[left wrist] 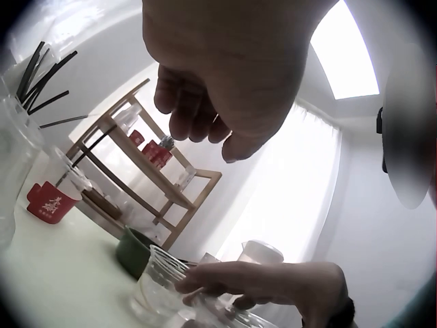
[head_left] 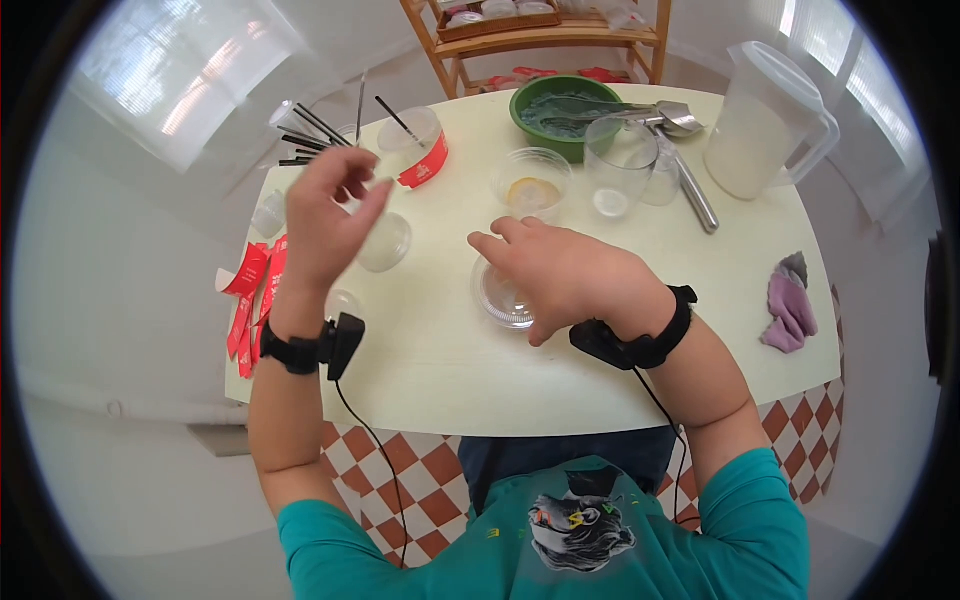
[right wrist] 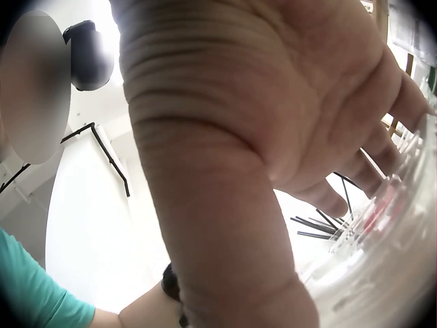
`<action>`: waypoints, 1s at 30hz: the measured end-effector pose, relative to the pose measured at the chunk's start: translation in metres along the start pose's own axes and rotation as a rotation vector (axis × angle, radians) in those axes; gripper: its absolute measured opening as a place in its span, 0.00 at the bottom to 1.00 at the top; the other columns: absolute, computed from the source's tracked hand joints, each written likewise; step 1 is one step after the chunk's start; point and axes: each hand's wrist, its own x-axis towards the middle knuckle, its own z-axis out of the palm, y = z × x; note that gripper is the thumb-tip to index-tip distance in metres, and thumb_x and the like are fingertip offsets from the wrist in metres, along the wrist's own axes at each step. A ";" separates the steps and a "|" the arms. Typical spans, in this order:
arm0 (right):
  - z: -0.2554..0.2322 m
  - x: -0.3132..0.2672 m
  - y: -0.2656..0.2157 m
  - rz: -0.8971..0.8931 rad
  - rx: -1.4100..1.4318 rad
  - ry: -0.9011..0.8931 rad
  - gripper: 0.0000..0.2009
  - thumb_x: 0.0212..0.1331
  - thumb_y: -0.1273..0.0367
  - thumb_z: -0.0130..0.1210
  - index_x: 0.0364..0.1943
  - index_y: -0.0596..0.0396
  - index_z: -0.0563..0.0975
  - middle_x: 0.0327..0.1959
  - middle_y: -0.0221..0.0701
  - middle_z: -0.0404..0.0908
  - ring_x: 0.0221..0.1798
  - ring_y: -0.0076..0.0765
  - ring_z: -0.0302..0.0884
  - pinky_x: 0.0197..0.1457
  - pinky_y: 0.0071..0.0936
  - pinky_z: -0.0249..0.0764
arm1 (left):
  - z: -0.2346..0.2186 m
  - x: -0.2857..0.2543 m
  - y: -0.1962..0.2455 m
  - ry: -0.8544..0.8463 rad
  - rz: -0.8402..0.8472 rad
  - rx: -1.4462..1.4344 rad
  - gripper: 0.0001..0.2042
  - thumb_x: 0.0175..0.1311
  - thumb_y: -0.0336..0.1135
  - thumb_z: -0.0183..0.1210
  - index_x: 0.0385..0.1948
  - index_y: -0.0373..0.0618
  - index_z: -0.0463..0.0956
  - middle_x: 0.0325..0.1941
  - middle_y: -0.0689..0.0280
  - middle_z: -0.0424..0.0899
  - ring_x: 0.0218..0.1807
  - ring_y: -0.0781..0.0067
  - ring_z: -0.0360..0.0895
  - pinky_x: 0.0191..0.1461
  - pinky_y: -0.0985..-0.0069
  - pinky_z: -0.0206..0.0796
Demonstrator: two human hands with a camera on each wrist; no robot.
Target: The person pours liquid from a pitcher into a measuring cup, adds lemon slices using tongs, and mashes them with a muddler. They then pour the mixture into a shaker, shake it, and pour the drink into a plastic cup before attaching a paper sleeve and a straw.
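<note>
My left hand (head_left: 332, 212) is raised over the left part of the table, its fingers loosely bent with nothing between them. Just to its right a round clear plastic lid (head_left: 392, 246) lies on the table. My right hand (head_left: 585, 275) is spread palm down over a clear round plastic container (head_left: 495, 300), covering its right side. Fingers and thumb reach around the top of it. In the right wrist view the palm (right wrist: 307, 102) fills the middle, with clear plastic below the fingers. Behind this hand stands a clear cup with a yellow slice (head_left: 533, 190).
A green basin (head_left: 535, 140), metal scoop (head_left: 680, 118), clear measuring cup (head_left: 622, 165) and tall pitcher (head_left: 760, 125) stand at the back right. Red paper sleeves (head_left: 245, 275) lie at the left edge, black straws (head_left: 318, 128) behind them. A purple cloth (head_left: 790, 310) lies right.
</note>
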 end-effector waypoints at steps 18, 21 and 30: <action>0.012 0.018 0.005 -0.104 0.234 0.089 0.52 0.25 0.71 0.76 0.66 0.46 0.62 0.68 0.45 0.56 0.65 0.54 0.64 0.64 0.40 0.69 | 0.038 -0.079 0.048 -0.429 0.279 0.165 0.15 0.42 0.31 0.70 0.33 0.46 0.77 0.40 0.65 0.82 0.40 0.62 0.79 0.38 0.70 0.73; 0.019 0.025 0.009 -0.173 0.292 0.183 0.49 0.25 0.71 0.76 0.64 0.46 0.65 0.69 0.45 0.55 0.64 0.54 0.65 0.63 0.40 0.70 | 0.035 -0.084 0.042 -0.381 0.268 0.172 0.13 0.44 0.30 0.68 0.34 0.45 0.77 0.40 0.63 0.82 0.41 0.61 0.79 0.39 0.69 0.73; 0.028 0.034 0.007 -0.170 0.500 0.327 0.56 0.26 0.73 0.75 0.70 0.41 0.56 0.72 0.43 0.46 0.64 0.53 0.66 0.64 0.39 0.70 | 0.027 -0.089 0.039 -0.330 0.229 0.161 0.12 0.46 0.28 0.67 0.34 0.43 0.79 0.41 0.62 0.82 0.39 0.60 0.80 0.40 0.69 0.74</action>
